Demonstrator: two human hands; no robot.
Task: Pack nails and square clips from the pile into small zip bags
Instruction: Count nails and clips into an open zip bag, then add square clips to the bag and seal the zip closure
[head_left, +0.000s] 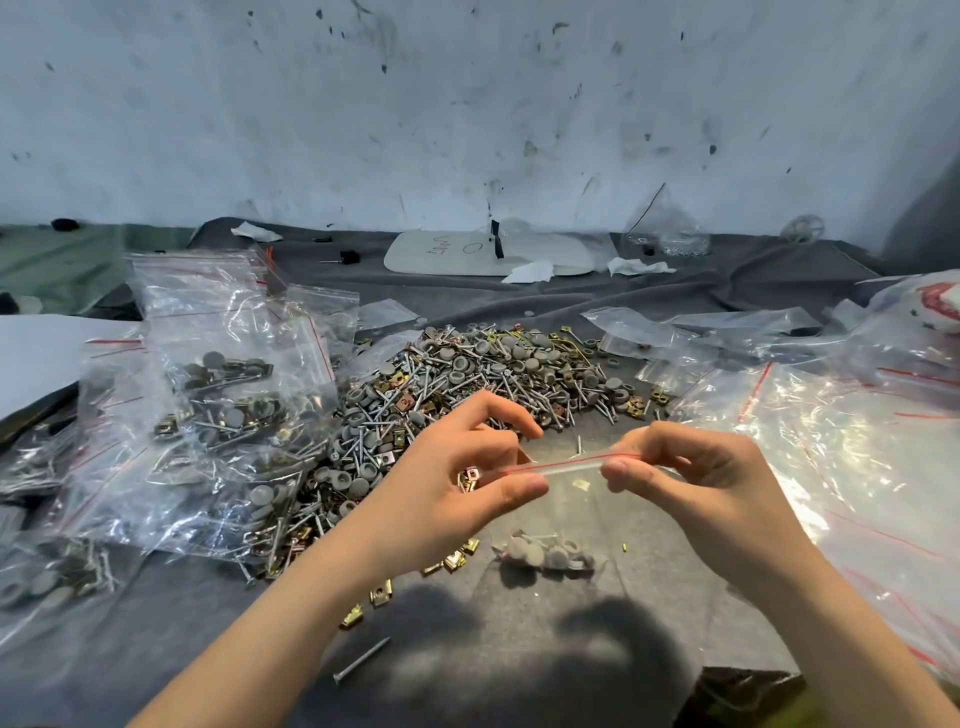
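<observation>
Left hand (457, 483), right hand (696, 478) — both pinch one zip bag (563, 514).

Workshop packing bench, hardware pile (467, 384), scuffed wall (467, 104)

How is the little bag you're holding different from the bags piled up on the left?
The held bag hangs in the air, pinched at its red-striped top by the left hand and right hand; the left bags lie heaped on the grey cloth. The held bag is one alone; the left bags overlap each other. Both are clear, red-striped, and carry grey caps.
</observation>
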